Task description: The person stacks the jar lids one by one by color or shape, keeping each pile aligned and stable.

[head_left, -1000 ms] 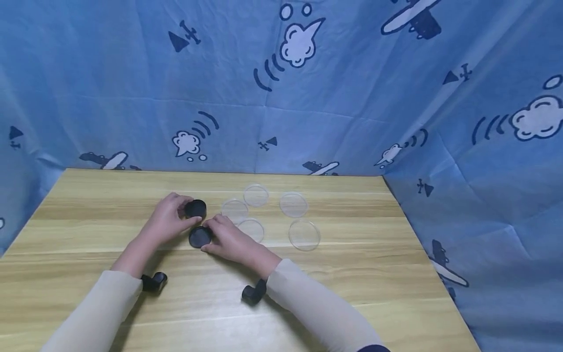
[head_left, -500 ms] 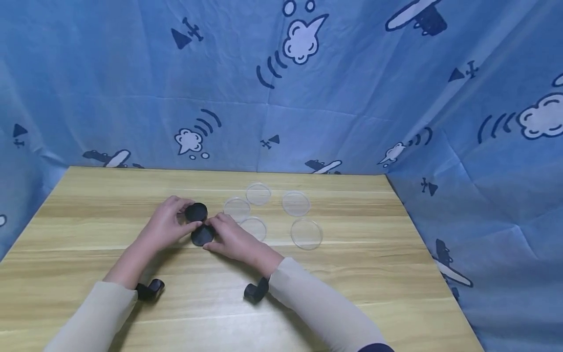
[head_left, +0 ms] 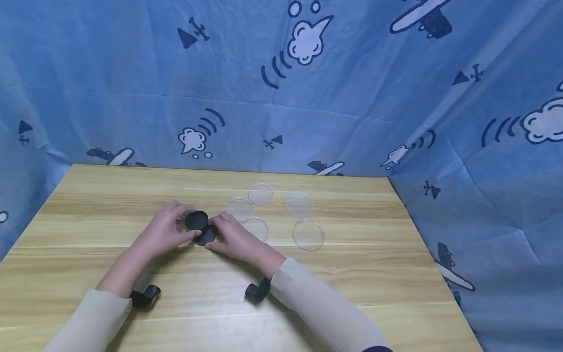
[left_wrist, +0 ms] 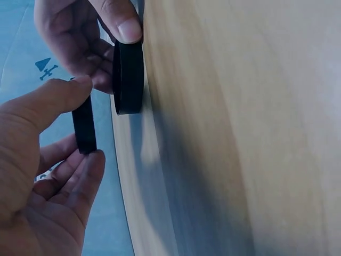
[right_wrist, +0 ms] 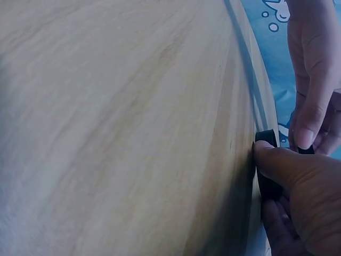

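Note:
My left hand [head_left: 169, 227] pinches a thin black round lid [head_left: 196, 220] by its edge, between thumb and fingers. In the left wrist view the lid [left_wrist: 84, 128] appears edge-on, farther from the tabletop than a deeper black round dish [left_wrist: 129, 80] and roughly parallel to it. With thumb and fingers my right hand [head_left: 237, 239] grips the sides of that dish [head_left: 205, 236] low at the table. From the head view the lid overlaps the dish's far left part. The right wrist view shows the dish [right_wrist: 269, 184] in my right hand [right_wrist: 314, 197], with the left hand [right_wrist: 317, 96] beyond.
Several clear round discs [head_left: 308, 235] lie flat on the wooden table [head_left: 352, 293], right of and behind my right hand; one is close to its knuckles. A blue patterned cloth [head_left: 237, 73] hangs along the table's back and right edges. Each wrist bears a black camera [head_left: 257, 291].
My left hand has brought the lid a little toward me, so it now covers more of the dish. The right hand stays around the dish. The head view has shifted slightly.

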{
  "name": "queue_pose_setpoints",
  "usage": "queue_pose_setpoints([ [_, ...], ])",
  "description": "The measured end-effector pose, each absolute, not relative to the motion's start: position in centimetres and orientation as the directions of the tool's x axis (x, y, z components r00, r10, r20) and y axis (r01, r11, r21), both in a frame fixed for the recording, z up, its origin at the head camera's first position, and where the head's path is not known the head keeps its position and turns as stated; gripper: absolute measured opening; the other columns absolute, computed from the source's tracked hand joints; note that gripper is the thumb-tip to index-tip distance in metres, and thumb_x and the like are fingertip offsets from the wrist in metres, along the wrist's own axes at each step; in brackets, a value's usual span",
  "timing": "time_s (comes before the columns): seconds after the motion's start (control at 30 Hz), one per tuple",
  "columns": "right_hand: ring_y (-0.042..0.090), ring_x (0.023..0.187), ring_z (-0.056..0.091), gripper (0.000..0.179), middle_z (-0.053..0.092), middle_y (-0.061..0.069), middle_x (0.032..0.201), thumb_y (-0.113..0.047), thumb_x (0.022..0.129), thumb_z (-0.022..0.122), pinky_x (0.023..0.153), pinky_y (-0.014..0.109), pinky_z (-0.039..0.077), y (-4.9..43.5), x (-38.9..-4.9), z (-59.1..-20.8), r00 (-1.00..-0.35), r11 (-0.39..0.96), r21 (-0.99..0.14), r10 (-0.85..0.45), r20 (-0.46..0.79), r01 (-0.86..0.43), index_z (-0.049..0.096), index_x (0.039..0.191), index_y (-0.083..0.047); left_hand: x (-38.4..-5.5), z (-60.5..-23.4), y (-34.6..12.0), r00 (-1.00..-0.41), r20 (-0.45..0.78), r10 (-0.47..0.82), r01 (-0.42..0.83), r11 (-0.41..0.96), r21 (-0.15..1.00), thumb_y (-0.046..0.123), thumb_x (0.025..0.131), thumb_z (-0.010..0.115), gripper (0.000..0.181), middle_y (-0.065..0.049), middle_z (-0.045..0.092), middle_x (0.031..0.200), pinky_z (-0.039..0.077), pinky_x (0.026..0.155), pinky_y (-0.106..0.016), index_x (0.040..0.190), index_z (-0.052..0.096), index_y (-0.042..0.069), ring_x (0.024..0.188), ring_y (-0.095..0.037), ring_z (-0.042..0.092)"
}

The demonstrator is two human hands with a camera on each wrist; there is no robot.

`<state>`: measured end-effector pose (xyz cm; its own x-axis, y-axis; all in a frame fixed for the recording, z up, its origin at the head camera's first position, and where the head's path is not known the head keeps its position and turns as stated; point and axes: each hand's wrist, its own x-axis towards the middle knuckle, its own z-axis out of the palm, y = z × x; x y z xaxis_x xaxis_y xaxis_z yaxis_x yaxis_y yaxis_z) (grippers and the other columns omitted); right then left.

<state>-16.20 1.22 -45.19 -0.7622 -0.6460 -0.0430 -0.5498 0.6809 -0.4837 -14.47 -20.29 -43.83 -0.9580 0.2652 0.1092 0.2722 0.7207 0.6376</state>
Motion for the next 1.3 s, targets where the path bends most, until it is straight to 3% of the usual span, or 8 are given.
queue_pose_setpoints([
  [0.43,0.020,0.120,0.058,0.051,0.063,0.010,0.129,-0.029,0.096,0.078,0.106,0.026,0.050,1.14,-16.31,-45.00,-0.765,0.676,-0.511,-0.642,-0.056,-0.531,0.061,0.137,-0.003,-14.02,-43.98,-20.11,-0.943,0.089,0.322,0.301,0.705,0.643,0.015,0.082,0.090,0.054,-0.020,0.067,0.111,0.059,0.090,-0.053,0.125,0.067,-0.007,0.102,-0.034,0.068],
  [0.77,0.017,0.115,0.055,0.050,0.063,0.008,0.127,-0.029,0.095,0.080,0.099,0.023,0.049,1.12,-16.45,-45.28,-0.772,0.672,-0.530,-0.634,-0.052,-0.516,0.063,0.135,-0.004,-13.88,-44.17,-19.90,-0.940,0.069,0.335,0.295,0.691,0.660,0.016,0.082,0.089,0.052,-0.019,0.067,0.114,0.058,0.094,-0.054,0.125,0.068,-0.004,0.105,-0.035,0.069],
  [1.3,0.019,0.118,0.057,0.048,0.064,0.009,0.128,-0.029,0.094,0.080,0.102,0.024,0.050,1.08,-16.60,-45.48,-0.772,0.666,-0.536,-0.634,-0.039,-0.519,0.063,0.133,-0.004,-14.02,-44.70,-19.71,-0.936,0.060,0.346,0.294,0.681,0.671,0.014,0.081,0.090,0.052,-0.022,0.068,0.120,0.058,0.096,-0.054,0.125,0.067,-0.004,0.108,-0.037,0.069],
])
